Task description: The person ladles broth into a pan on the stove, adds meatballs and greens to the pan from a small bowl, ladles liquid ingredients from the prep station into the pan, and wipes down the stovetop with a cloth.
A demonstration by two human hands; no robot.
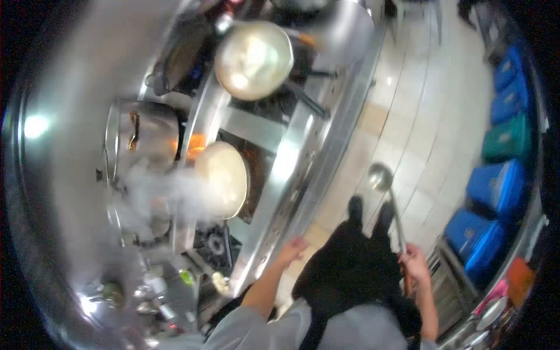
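Note:
My right hand (415, 262) is closed around the long handle of a metal ladle (396, 219). The ladle's round bowl (380, 177) points away from me, over the floor beyond my shoes. Beside the stove's front edge hangs my left hand (291, 251), its fingers slightly bent and apart, with nothing visible in it; it is a little blurred. Nearest to it on the stove is a pale, wide pan (223, 179) over a burner, with an orange flame (196, 146) at its far side. Steam (169, 189) drifts across the pan's left side.
A big steel pot (146, 137) stands behind the pan. Farther along the stove sits a second round pan (254, 61). Blue bins (475, 236) and a green bin (506, 139) line the right side. Tiled floor (408, 116) runs between bins and stove.

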